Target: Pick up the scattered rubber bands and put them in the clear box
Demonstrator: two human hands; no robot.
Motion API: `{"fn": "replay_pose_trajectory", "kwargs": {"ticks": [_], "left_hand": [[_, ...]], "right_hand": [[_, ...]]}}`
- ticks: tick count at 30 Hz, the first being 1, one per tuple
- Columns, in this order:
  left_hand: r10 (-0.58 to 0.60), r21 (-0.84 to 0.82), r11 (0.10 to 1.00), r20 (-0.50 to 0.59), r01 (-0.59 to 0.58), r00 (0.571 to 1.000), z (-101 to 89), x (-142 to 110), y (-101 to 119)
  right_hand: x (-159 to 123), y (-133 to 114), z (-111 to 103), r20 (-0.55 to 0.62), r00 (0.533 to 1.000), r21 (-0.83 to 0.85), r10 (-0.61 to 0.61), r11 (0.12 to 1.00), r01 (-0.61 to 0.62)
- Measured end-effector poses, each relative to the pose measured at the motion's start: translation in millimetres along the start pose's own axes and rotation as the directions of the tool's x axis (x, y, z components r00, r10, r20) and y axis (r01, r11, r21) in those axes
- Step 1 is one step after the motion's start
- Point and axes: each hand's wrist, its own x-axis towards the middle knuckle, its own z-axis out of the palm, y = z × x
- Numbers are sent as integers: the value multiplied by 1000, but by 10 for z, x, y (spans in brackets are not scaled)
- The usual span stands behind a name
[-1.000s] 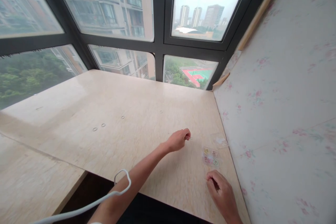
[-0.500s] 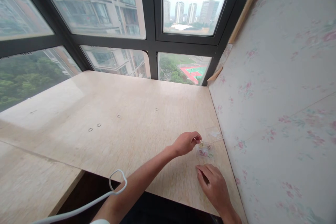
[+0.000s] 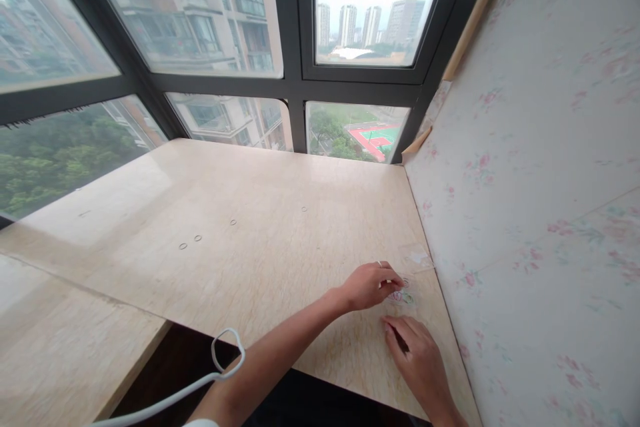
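Note:
My left hand reaches over a small clear plastic tray, its thumb and fingertips pinched together above the tray's left side. A thin band shows on one of its fingers. Coloured rings, pink and green among them, lie in the tray, along with a dark ring at its far side. The hand covers part of the tray, and what the fingertips hold, if anything, is too small to make out. My right hand rests just nearer than the tray, thumb against forefinger; whatever is between them is hidden.
A clear plastic lid or wrapper lies beyond the tray by the flowered wall. Several thin rings are spread over the marbled tabletop. A white cable loops near my left forearm. Dark-framed windows stand behind.
My left hand has moved from the tray's far left corner over the tray, now covering its left part. My right hand stays near the tray's front. The view has shifted slightly.

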Motion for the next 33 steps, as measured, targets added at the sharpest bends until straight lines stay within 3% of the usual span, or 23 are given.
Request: {"fn": "replay_pose_trajectory", "kwargs": {"ticks": [7,19,33], "left_hand": [[19,24,1000,-22,-18,1000,43,1,6],[-73,48,996,-16,73,997,56,0,73],[-40,100,994,-32,43,999,-21,141,133]], "right_hand": [[-10,12,14,-7,1000,-20,-17,1000,16],[-11,-2,10,1,1000,-13,9,1000,-9],[4,1,3,4,1000,9,26,1000,-26]]}}
